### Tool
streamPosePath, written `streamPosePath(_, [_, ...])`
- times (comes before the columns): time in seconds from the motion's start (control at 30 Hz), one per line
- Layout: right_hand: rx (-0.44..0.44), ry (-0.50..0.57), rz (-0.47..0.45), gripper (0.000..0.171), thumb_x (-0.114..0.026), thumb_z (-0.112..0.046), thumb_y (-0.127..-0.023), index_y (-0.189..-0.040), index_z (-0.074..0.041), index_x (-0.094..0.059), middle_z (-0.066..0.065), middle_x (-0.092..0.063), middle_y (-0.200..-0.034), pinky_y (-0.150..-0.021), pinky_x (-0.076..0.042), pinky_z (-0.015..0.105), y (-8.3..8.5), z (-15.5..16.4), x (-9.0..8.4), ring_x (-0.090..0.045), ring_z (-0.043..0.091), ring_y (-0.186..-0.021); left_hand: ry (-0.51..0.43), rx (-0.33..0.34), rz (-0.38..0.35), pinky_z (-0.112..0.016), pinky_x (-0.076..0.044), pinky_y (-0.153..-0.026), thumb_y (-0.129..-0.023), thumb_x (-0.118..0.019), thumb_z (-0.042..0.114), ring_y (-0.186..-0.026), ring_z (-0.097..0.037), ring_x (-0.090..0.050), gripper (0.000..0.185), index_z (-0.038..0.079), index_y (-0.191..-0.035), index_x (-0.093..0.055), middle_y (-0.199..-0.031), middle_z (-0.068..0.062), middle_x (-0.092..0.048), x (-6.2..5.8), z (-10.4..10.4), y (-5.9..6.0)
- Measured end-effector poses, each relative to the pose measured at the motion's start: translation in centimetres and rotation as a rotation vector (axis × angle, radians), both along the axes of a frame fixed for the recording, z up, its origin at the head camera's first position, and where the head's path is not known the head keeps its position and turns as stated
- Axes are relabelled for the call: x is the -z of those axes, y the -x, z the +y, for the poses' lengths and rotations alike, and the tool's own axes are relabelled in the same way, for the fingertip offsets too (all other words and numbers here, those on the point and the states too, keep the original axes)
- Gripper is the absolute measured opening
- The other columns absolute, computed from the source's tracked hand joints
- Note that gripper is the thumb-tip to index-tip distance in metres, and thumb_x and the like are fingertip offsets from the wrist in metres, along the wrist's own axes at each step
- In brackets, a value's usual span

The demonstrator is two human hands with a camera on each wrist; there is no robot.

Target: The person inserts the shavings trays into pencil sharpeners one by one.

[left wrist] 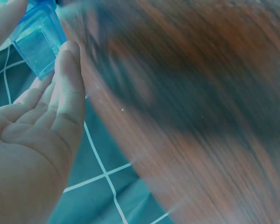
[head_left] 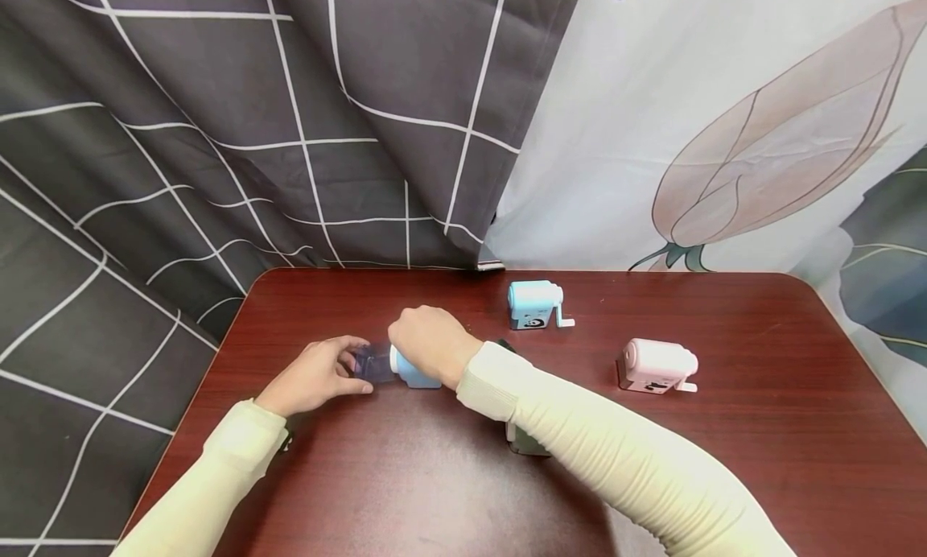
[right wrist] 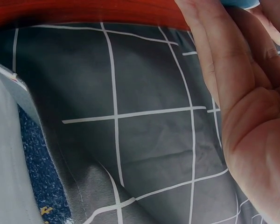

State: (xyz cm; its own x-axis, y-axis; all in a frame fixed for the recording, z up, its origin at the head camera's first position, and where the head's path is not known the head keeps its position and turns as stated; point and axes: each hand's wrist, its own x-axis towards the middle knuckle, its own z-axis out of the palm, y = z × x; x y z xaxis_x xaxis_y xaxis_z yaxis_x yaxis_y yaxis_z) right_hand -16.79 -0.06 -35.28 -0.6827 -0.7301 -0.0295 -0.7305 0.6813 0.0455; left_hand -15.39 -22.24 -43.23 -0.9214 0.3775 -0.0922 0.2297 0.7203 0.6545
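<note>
Fingers (head_left: 346, 356) of the left hand (head_left: 313, 376) curl round the translucent shavings drawer (head_left: 372, 362), thumb below and fingertips above, pinching its outer end. Right hand (head_left: 429, 341) closes over the top of the blue pencil sharpener (head_left: 416, 373), fingers wrapped down its far side. That sharpener is pale blue with a white band where the clear bluish drawer meets it. It lies between the two hands on the dark red table (head_left: 724, 444), left of centre, its long axis running left to right, drawer end pointing at the left hand.
</note>
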Motion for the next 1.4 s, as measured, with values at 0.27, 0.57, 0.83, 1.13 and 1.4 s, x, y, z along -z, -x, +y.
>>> streamPosePath(0.27, [-0.006,-0.001,0.000,0.017,-0.072,-0.003,-0.085,-0.093,-0.017,-0.078,-0.001,-0.072,-0.083,-0.067,-0.058,0.031,0.0,0.0,0.0,-0.068,0.016,-0.071,0.058,0.011,0.031,-0.030,-0.052,-0.070,-0.073,-0.090,0.020,-0.079,-0.013,-0.064,0.064,-0.004,-0.125,-0.061,-0.086,-0.002,-0.068,0.4,0.1,0.0])
streamPosePath(0.57, [-0.005,-0.008,0.006,0.016,-0.073,-0.005,-0.086,-0.095,-0.017,-0.078,-0.001,-0.073,-0.084,-0.068,-0.058,0.031,-0.1,0.1,-0.2,-0.069,0.016,-0.073,0.104,0.039,0.052,-0.030,-0.052,-0.071,-0.072,-0.091,0.023,-0.080,-0.012,-0.064,0.066,-0.004,-0.125,-0.061,-0.088,-0.001,-0.068,0.6,0.6,0.0])
streamPosePath(0.83, [0.004,-0.005,-0.013,0.015,-0.074,-0.005,-0.086,-0.094,-0.017,-0.078,-0.001,-0.072,-0.084,-0.067,-0.058,0.031,-0.1,0.1,-0.1,-0.068,0.016,-0.072,0.105,0.039,0.078,-0.029,-0.051,-0.069,-0.072,-0.092,0.023,-0.078,-0.011,-0.063,0.065,-0.003,-0.124,-0.063,-0.086,0.001,-0.067,0.8,0.7,-0.1])
streamPosePath(1.13, [0.007,-0.005,-0.016,0.015,-0.074,-0.005,-0.086,-0.094,-0.017,-0.078,-0.001,-0.072,-0.084,-0.067,-0.058,0.031,-0.1,0.1,-0.1,-0.068,0.016,-0.072,0.108,0.040,0.088,-0.029,-0.051,-0.069,-0.071,-0.092,0.023,-0.077,-0.011,-0.063,0.065,-0.003,-0.123,-0.063,-0.085,0.000,-0.067,0.7,0.8,-0.3])
streamPosePath(1.4, [0.008,-0.005,-0.019,0.015,-0.075,-0.006,-0.085,-0.096,-0.017,-0.078,-0.001,-0.073,-0.086,-0.068,-0.058,0.032,-0.1,0.0,-0.1,-0.069,0.016,-0.074,0.119,0.039,0.093,-0.030,-0.052,-0.070,-0.070,-0.093,0.023,-0.079,-0.011,-0.064,0.065,-0.003,-0.121,-0.064,-0.089,-0.001,-0.068,0.6,1.1,-0.4])
